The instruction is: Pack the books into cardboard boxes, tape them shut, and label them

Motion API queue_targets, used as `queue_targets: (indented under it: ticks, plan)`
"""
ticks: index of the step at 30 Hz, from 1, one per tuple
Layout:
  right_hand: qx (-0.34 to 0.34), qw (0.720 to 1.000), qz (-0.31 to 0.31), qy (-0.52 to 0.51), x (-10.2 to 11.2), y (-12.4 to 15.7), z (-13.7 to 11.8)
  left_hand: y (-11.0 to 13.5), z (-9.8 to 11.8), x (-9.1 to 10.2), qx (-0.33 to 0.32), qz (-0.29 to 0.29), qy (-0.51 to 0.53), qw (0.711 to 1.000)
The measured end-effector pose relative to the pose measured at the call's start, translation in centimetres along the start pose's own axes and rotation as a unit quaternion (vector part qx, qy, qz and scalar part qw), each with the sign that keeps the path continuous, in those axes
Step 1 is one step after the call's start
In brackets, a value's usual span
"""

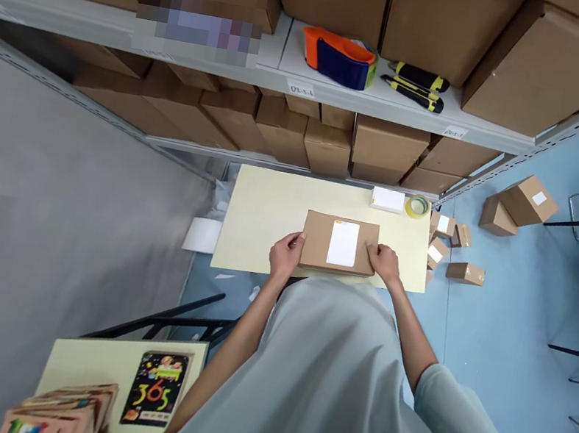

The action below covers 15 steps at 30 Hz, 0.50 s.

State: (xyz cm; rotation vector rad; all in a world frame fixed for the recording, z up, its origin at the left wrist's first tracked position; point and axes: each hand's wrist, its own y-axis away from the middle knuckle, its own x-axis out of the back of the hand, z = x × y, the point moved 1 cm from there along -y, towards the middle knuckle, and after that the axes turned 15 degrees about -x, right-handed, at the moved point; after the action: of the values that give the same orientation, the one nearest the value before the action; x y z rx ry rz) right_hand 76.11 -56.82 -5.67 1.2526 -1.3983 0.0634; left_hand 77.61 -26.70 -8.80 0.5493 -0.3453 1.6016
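Note:
A flat brown cardboard box [319, 240] with a white label [344, 242] on top lies near the front edge of a pale yellow table [262, 212]. My left hand [286, 255] is closed on the box's left end, fingers curled round its edge. At the right end my right hand [383, 263] grips the box the same way. The box rests flat on the table between both hands.
A white pad [387, 199] and a roll of tape [417, 207] sit at the table's far right. Several small boxes [465, 272] lie on the blue floor to the right. Shelves of cartons stand behind, with a tape dispenser [343, 58] and utility knives [416, 86]. Books [155, 388] lie on a second table at lower left.

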Motion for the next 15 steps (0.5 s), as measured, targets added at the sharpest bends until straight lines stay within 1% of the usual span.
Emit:
queue_targets:
  ticks: [2, 4, 7, 9, 12, 13, 15]
  plan:
    - [0.006, 1.0, -0.012, 0.002, -1.2, -0.7, 0.4, -0.5, -0.8, -0.7, 0.017, -0.024, -0.016, 0.999]
    - [0.009, 1.0, -0.013, -0.012, -2.4, -1.2, 1.1, -0.7, -1.7, -1.3, 0.025, -0.044, -0.006, 0.999]
    - [0.023, 0.995, -0.032, -0.091, -3.7, -1.5, 2.9, -0.3, -3.0, -1.9, 0.024, -0.063, 0.054, 0.996]
    - [0.017, 0.985, -0.068, -0.157, -4.3, -1.5, 4.5, 0.3, -3.9, -1.9, 0.041, -0.061, 0.087, 0.993]
    - [-0.012, 0.969, -0.129, -0.21, -4.9, -1.4, 6.9, 1.6, -5.1, -1.7, 0.093, -0.058, 0.102, 0.989]
    - [-0.011, 0.964, -0.15, -0.22, -5.0, -1.3, 7.6, 2.0, -5.4, -1.5, 0.103, -0.064, 0.107, 0.987]
    - [0.02, 0.953, -0.191, -0.236, -5.3, -1.1, 8.4, 3.0, -5.8, -1.4, 0.101, -0.087, 0.124, 0.983]
